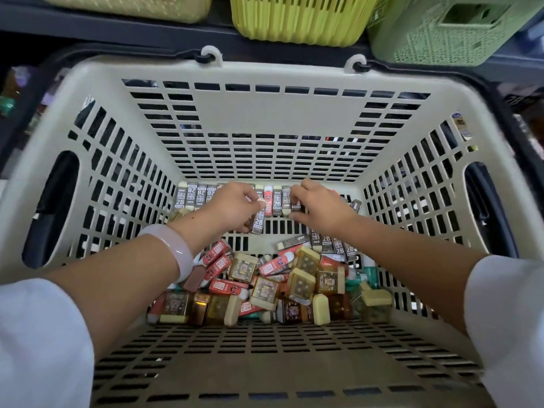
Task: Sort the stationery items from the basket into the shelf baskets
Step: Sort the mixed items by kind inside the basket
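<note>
Here, left hand point(235, 207) pinches a 2B eraser point(259, 220); right hand point(319, 207) grips another eraser point(295, 205).

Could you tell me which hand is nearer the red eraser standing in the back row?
Left. The left hand lies just beside the red eraser; the right hand is a few erasers away.

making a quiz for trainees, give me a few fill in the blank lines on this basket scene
1. The left hand pinches a grey eraser marked ____.
2. A pale bangle sits on the ____ wrist.
3. In the far row of grey erasers, one eraser is ____.
4. Both hands reach into the beige ____.

Missing words: 2B; left; red; basket
</note>
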Demonstrator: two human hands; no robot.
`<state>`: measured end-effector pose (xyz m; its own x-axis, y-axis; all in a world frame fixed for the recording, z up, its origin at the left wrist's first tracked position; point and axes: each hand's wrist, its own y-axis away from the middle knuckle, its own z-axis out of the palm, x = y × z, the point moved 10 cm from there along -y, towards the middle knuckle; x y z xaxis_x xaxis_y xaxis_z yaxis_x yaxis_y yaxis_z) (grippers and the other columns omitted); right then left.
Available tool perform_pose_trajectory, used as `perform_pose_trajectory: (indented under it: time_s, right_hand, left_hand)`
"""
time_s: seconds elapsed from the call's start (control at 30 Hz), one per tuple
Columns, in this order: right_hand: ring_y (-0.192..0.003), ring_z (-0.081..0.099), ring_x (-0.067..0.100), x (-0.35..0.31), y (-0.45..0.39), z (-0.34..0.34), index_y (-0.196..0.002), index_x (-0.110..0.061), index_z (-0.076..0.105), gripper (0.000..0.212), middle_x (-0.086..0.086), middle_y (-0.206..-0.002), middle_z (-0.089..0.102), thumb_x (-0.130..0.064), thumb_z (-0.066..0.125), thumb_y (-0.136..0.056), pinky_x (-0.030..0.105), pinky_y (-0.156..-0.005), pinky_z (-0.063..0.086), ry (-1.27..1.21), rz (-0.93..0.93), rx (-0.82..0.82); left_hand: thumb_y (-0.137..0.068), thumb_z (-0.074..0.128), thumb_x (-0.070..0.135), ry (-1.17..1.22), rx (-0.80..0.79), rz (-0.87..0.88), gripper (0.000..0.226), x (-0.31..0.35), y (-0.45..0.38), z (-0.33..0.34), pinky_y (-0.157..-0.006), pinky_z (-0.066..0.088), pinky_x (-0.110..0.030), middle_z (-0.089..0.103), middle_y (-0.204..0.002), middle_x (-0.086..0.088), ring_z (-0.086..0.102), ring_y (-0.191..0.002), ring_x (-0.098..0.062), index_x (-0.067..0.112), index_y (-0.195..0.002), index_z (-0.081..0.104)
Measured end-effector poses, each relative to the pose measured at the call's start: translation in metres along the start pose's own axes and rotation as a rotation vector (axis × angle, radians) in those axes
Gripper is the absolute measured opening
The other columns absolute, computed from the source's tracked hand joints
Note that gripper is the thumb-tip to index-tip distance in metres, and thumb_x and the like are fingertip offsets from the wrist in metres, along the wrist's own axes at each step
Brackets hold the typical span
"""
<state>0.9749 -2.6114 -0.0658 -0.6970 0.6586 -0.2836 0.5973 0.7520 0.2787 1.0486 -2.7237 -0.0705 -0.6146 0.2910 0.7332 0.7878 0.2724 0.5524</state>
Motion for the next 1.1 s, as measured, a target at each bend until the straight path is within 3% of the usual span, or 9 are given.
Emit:
perform_pose_trajectory:
  time_s: [0.13, 0.23, 0.4, 0.5, 0.6, 0.7, 0.83, 1.0, 1.1]
  right_hand:
    - [-0.098, 0.051, 0.024, 0.033, 0.010, -0.021, -0.112, -0.011, 0.052, 0.022, 0.009, -0.112, 0.047, -0.022, 0.050, -0.093, 0.032, -0.074, 0.043, 0.137, 0.142, 0.096]
    - [-0.095, 0.056, 0.031, 0.052, 0.015, -0.014, -0.115, -0.012, 0.053, 0.025, 0.014, -0.111, 0.052, -0.021, 0.042, -0.095, 0.034, -0.074, 0.045, 0.159, 0.308, 0.004]
    - [-0.093, 0.057, 0.029, 0.031, 0.009, -0.001, -0.117, -0.015, 0.055, 0.025, 0.013, -0.113, 0.051, -0.015, 0.044, -0.094, 0.032, -0.079, 0.049, -0.079, 0.226, -0.022]
    - [-0.072, 0.056, 0.013, 0.031, 0.009, -0.005, -0.119, -0.013, 0.051, 0.027, 0.007, -0.107, 0.055, -0.007, 0.044, -0.093, 0.012, -0.055, 0.042, -0.359, 0.220, 0.034]
    - [-0.073, 0.057, 0.015, 0.041, 0.008, -0.013, -0.106, -0.014, 0.051, 0.020, 0.004, -0.112, 0.056, -0.002, 0.043, -0.093, 0.013, -0.045, 0.039, -0.561, 0.255, 0.074]
    - [-0.069, 0.056, 0.019, 0.059, 0.010, -0.029, -0.096, -0.014, 0.053, 0.018, 0.009, -0.108, 0.059, -0.001, 0.041, -0.090, 0.027, -0.056, 0.050, -0.336, 0.323, 0.094]
    - [-0.108, 0.052, 0.026, 0.071, 0.019, -0.015, -0.118, -0.013, 0.053, 0.031, 0.010, -0.119, 0.053, -0.008, 0.052, -0.088, 0.036, -0.089, 0.047, 0.167, 0.247, -0.212]
    - [-0.099, 0.057, 0.027, 0.054, 0.022, -0.010, -0.118, -0.012, 0.048, 0.032, 0.009, -0.109, 0.054, -0.019, 0.058, -0.089, 0.039, -0.081, 0.053, 0.418, 0.132, -0.173]
    - [-0.093, 0.058, 0.027, 0.061, 0.018, -0.019, -0.111, -0.010, 0.051, 0.025, 0.010, -0.105, 0.058, -0.023, 0.056, -0.090, 0.040, -0.078, 0.053, 0.288, 0.217, -0.093]
  left_hand:
    - [-0.095, 0.049, 0.020, 0.073, 0.006, -0.021, 0.010, 0.001, 0.002, 0.000, -0.048, 0.056, -0.024, 0.046, -0.131, -0.015, 0.057, -0.081, -0.023, 0.012, -0.090, 0.052]
    - [-0.096, 0.047, 0.020, 0.111, -0.013, -0.053, 0.012, 0.000, 0.003, 0.002, -0.047, 0.056, -0.024, 0.031, -0.144, -0.011, 0.051, -0.100, -0.031, 0.010, -0.095, 0.052]
    - [-0.094, 0.050, 0.015, 0.132, -0.090, -0.058, 0.008, 0.000, 0.006, 0.009, -0.050, 0.055, -0.019, 0.044, -0.107, -0.014, 0.056, -0.077, -0.027, 0.012, -0.102, 0.052]
    - [-0.092, 0.053, 0.007, 0.174, -0.118, -0.057, 0.019, 0.002, 0.007, 0.015, -0.048, 0.053, -0.014, 0.047, -0.099, -0.013, 0.061, -0.072, -0.023, 0.011, -0.110, 0.051]
    - [-0.089, 0.055, 0.000, 0.244, -0.113, -0.048, 0.028, 0.006, 0.006, 0.019, -0.054, 0.054, -0.014, 0.050, -0.097, -0.010, 0.061, -0.076, -0.018, 0.011, -0.114, 0.049]
    - [-0.087, 0.056, -0.005, 0.308, -0.118, -0.041, 0.024, 0.008, 0.007, 0.022, -0.055, 0.054, -0.014, 0.052, -0.092, -0.010, 0.061, -0.076, -0.018, 0.007, -0.107, 0.050]
    - [-0.085, 0.056, -0.008, 0.294, -0.085, -0.038, 0.024, 0.006, 0.005, 0.019, -0.056, 0.055, -0.015, 0.051, -0.088, -0.008, 0.058, -0.075, -0.016, 0.002, -0.107, 0.051]
    - [-0.086, 0.056, -0.008, 0.276, -0.072, -0.027, 0.023, 0.006, 0.003, 0.017, -0.055, 0.055, -0.015, 0.049, -0.083, -0.006, 0.057, -0.073, -0.014, 0.004, -0.105, 0.051]
    - [-0.086, 0.055, -0.008, 0.264, -0.070, -0.019, 0.023, 0.005, 0.002, 0.016, -0.054, 0.055, -0.014, 0.049, -0.084, -0.006, 0.057, -0.073, -0.015, 0.006, -0.104, 0.052]
